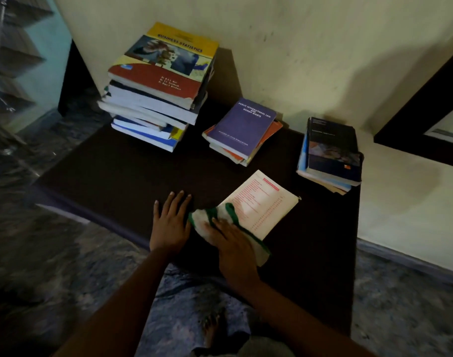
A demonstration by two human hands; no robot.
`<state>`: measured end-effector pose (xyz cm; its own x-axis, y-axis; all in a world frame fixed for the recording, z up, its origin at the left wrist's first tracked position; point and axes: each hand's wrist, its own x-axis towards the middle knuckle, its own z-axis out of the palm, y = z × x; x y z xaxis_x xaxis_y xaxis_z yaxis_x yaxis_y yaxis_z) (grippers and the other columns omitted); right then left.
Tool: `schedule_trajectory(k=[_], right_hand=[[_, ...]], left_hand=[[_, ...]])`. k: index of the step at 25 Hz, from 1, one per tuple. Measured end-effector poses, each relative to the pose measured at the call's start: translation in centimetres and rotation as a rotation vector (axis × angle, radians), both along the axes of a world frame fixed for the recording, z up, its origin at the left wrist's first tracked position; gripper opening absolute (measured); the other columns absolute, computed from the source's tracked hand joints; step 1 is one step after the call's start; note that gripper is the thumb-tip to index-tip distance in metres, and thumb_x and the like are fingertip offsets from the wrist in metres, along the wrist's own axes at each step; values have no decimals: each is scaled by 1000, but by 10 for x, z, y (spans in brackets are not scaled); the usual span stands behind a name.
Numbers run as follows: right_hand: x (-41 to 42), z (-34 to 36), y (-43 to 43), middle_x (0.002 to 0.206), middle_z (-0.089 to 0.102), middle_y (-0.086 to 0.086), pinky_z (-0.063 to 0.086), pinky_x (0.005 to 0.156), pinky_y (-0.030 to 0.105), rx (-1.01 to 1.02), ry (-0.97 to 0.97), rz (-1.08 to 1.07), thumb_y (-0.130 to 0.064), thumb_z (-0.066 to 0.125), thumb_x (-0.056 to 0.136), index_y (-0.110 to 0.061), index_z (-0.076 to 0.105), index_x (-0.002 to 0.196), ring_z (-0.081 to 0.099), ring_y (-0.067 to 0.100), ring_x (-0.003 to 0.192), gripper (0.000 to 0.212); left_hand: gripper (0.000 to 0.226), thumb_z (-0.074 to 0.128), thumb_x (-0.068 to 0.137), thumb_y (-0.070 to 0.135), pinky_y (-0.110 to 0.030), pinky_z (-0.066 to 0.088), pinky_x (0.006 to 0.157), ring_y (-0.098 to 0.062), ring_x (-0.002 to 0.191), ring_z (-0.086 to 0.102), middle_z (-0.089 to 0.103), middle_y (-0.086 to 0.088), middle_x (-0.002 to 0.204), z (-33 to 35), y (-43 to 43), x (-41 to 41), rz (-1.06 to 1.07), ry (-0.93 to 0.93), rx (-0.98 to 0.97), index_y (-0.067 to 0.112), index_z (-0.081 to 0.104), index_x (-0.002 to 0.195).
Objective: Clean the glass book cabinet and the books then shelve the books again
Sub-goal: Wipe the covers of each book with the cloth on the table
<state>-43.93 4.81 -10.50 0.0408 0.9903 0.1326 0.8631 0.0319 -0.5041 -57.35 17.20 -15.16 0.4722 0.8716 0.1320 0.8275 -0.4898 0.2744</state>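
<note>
Now, book: the pale cream paperback with red print lay flat, printed face up, on the dark brown desk.
Long axis: diagonal, from the book's near-left corner under the cloth to its far-right; the headed edge pointed away from the person.
Right hand: grip open, fingers flat, pressing a white green-edged cloth onto the book's near-left corner.
Left hand: grip open, palm flat on the desk just left of the book, apart from it.
Risk: unheld, the book would likely slide or spin under a wipe; a snagging cloth could crease its thin cover.
Other books: a tall stack of textbooks stood beyond the book, far-left, well apart.
</note>
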Motion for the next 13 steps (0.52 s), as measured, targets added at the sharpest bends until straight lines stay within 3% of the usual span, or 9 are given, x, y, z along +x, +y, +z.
schedule_trajectory(k=[3, 5, 8, 11, 13], right_hand=[[22, 8, -23, 134, 52, 2, 36, 105, 32, -22, 265, -94, -6, 40, 90, -12, 49, 134, 44, 14, 125, 46], [48, 19, -33, 140, 43, -1, 29, 110, 27, -26, 413, -246, 0, 41, 91, -10, 45, 136, 36, 11, 132, 46], [84, 41, -43, 143, 42, 1, 24, 104, 13, -2, 450, -521, 2, 44, 92, -15, 42, 138, 36, 16, 135, 49], [106, 50, -55, 144, 41, 3, 24, 110, 25, 25, 471, -666, -1, 43, 94, -17, 38, 142, 37, 19, 134, 51], [114, 50, -63, 146, 40, 4, 25, 113, 32, 24, 464, -697, -1, 44, 94, -18, 38, 142, 36, 21, 135, 52]], left_hand=[[53, 30, 91, 37, -55, 16, 111, -27, 138, 32, 46, -9, 142, 13, 2, 9, 100, -231, -130, 13, 52, 133], [53, 35, 91, 39, -47, 14, 112, -27, 137, 33, 45, -10, 142, 35, -12, 35, 40, -361, -191, 12, 50, 133], [65, 31, 91, 53, -47, 8, 115, -23, 141, 24, 32, -5, 150, 58, -52, 91, -301, -135, -164, 15, 36, 142], [84, 11, 82, 69, -53, -5, 113, -26, 145, -2, 3, -4, 159, 48, -72, 123, -367, 179, -208, 21, 11, 150], [78, 16, 89, 65, -57, -7, 112, -30, 145, -9, -6, -7, 158, 43, -73, 128, -361, 309, -194, 20, 0, 150]])
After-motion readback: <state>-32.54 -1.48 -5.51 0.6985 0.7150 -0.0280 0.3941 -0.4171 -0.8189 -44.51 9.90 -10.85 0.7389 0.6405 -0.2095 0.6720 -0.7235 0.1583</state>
